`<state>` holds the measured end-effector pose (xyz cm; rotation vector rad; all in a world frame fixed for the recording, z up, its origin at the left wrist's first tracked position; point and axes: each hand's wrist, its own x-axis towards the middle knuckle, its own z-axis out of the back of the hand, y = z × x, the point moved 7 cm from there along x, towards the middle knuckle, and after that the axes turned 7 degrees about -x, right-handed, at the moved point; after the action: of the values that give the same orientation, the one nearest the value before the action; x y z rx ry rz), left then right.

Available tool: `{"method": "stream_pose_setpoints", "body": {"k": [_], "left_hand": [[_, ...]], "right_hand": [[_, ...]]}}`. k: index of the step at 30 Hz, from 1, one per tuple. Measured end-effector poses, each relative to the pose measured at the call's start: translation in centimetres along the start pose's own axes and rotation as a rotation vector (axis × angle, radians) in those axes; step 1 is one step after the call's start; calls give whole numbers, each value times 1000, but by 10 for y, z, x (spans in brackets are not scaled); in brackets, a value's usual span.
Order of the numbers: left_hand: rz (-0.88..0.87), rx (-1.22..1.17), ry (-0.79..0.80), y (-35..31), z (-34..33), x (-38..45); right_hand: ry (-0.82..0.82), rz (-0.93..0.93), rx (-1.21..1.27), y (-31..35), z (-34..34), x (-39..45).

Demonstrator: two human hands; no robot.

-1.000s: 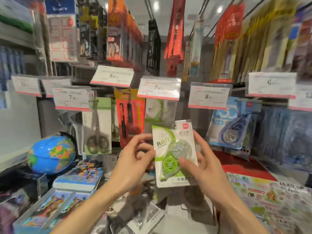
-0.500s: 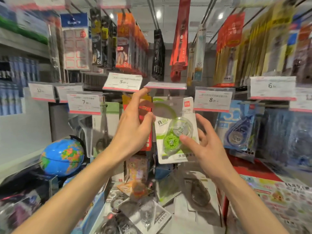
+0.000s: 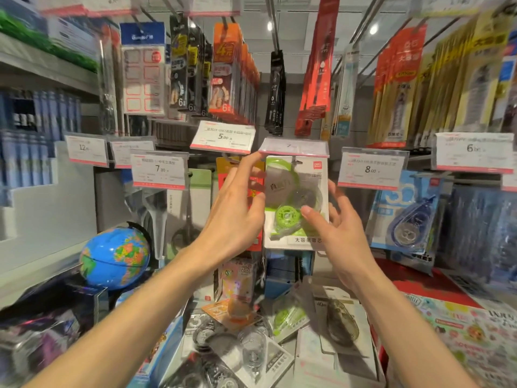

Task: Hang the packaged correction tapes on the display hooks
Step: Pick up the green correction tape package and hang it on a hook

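Green and white: the tape pack (image 3: 296,203) I'm hanging, upright, its top right under the flipped-up price tag (image 3: 293,148) at the hook (image 3: 293,161).
My left hand (image 3: 235,217): raised beside the pack's left edge, index finger reaching to the tag's corner, thumb against the pack's side; fingers mostly extended, and I can't tell whether they pinch it.
My right hand (image 3: 333,228): fingers spread and fairly straight, thumb tip on the pack's front by the green wheel, other fingers behind its right edge.
Below: more packs (image 3: 251,348) lying loose on the shelf.
Left: a globe (image 3: 114,259).
Right: blue packs (image 3: 405,214) hanging under the 8.00 tag (image 3: 372,169).
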<state>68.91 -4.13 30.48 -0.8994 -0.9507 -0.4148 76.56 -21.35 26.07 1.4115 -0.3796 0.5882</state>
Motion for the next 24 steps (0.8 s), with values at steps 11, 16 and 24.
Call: {"method": "stream_pose_setpoints", "body": {"k": [11, 16, 24], "left_hand": [[196, 51, 82, 48, -24, -9], [216, 42, 81, 64, -35, -7], [188, 80, 140, 80, -46, 1]], "right_hand": [[-12, 1, -232, -14, -9, 9], [-82, 118, -464, -13, -11, -4], [-14, 119, -604, -33, -22, 7]]}}
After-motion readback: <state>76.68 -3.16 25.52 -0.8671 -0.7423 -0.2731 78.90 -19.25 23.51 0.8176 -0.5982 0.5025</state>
